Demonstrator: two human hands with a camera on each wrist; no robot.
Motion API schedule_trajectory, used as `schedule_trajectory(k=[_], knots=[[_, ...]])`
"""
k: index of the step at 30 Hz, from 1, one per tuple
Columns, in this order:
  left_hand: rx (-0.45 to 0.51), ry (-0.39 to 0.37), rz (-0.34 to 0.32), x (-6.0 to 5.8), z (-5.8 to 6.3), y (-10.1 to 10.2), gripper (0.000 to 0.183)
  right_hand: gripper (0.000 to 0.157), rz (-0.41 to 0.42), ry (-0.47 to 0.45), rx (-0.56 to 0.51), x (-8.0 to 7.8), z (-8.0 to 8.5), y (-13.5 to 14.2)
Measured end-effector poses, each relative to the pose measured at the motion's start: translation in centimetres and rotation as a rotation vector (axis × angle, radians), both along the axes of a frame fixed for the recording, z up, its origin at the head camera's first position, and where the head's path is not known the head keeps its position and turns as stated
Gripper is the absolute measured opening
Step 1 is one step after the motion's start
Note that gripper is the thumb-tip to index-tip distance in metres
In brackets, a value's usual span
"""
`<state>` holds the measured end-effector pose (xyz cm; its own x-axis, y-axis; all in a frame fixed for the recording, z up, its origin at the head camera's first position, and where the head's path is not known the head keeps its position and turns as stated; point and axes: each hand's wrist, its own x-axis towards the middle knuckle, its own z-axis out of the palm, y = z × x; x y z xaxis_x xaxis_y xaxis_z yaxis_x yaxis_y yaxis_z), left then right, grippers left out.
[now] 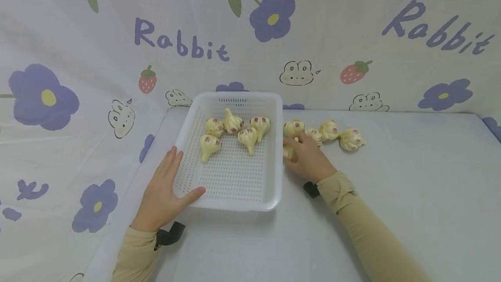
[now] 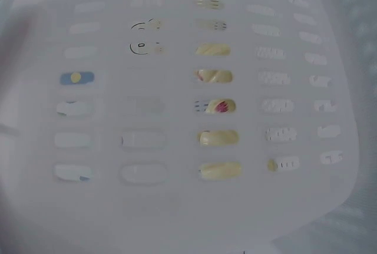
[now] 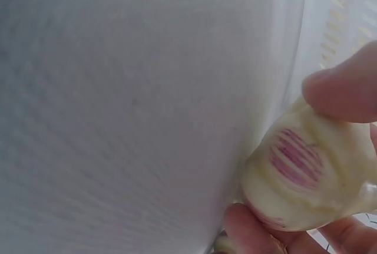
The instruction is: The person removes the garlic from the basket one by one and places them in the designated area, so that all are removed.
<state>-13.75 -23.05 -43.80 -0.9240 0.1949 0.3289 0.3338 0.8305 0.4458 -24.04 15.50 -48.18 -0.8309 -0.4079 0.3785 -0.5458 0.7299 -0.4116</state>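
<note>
Now the right hand [image 1: 309, 156] reaches forward, pinching a garlic bulb [image 3: 300, 174]; the left hand [image 1: 159, 195], fingers straight, touches the basket [image 1: 235, 204], whose long axis runs forward.

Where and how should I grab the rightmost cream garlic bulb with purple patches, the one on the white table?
Probably grip the round body of that cream, purple-patched garlic bulb, the right hand, once free, coming from above and the near side. It lies with its narrow stem pointing right, so the fat part should hold better, and another cream, purple-patched garlic bulb sits close on its left.
</note>
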Motion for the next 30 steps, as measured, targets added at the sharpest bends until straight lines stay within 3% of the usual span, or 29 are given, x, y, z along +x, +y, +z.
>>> schedule_trajectory(k=[9, 17, 22, 30], knots=[[0.009, 0.014, -0.006, -0.03, -0.13, -0.08, 0.105, 0.043, -0.003, 0.008, 0.013, 0.13, -0.10, -0.06], [-0.003, -0.029, 0.003, -0.10, -0.25, -0.19, 0.106, 0.043, -0.036, -0.076, 0.054, 0.49, 0.43, -0.16], [-0.009, -0.043, 0.007, -0.11, -0.26, -0.20, 0.106, 0.042, -0.045, -0.079, 0.080, 0.55, 0.50, -0.25], [-0.010, -0.017, 0.004, -0.14, -0.38, -0.24, 0.106, 0.040, -0.048, -0.079, 0.091, 0.77, 0.63, -0.28]])
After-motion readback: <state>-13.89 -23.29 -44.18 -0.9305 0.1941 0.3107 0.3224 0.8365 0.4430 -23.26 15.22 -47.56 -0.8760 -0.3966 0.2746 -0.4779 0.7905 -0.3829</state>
